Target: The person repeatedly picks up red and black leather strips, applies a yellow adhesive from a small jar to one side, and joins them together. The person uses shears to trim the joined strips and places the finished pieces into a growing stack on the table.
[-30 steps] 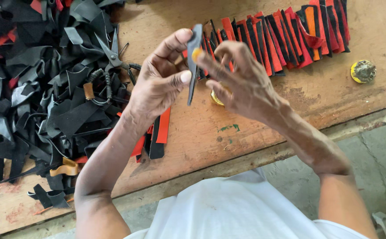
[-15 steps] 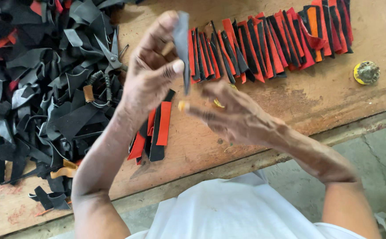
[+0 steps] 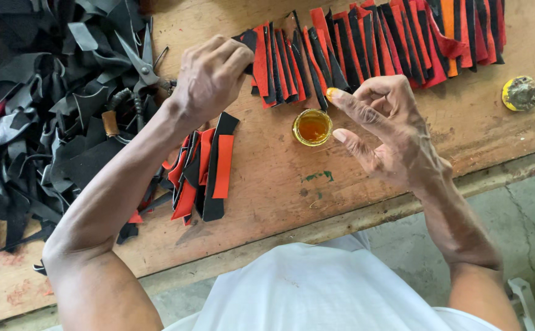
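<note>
Since half a second ago both hands have dropped apart: left hand [image 3: 209, 76] has moved from mid-air down to the row of strips [image 3: 371, 43], and the black strip [image 3: 249, 41] it was holding upright now sits at the row's left end. Right hand [image 3: 390, 132] has pulled back to the right, uncovering the small round tin [image 3: 312, 127].

What I see now:
- Left hand is curled, thumb and fingers pinched on the top end of the black strip, which touches the first red-and-black piece of the row.
- Right hand holds nothing. Fingers loosely spread, palm toward me, index fingertip [image 3: 332, 94] smeared yellow. It hovers just right of the tin, not touching it.
- Tin holds amber liquid and stands on the wooden bench [image 3: 267, 196], between the two hands and just below the row.
- Row of red, orange and black strips runs overlapped along the far edge to the right.
- Small stack of red-and-black strips [image 3: 203, 168] lies under my left forearm.
- Big heap of black offcuts [image 3: 41, 110] on the left, scissors [image 3: 142, 67] resting on it.
- Yellow-rimmed lid [image 3: 520, 93] far right on the bench, well apart from both hands.
</note>
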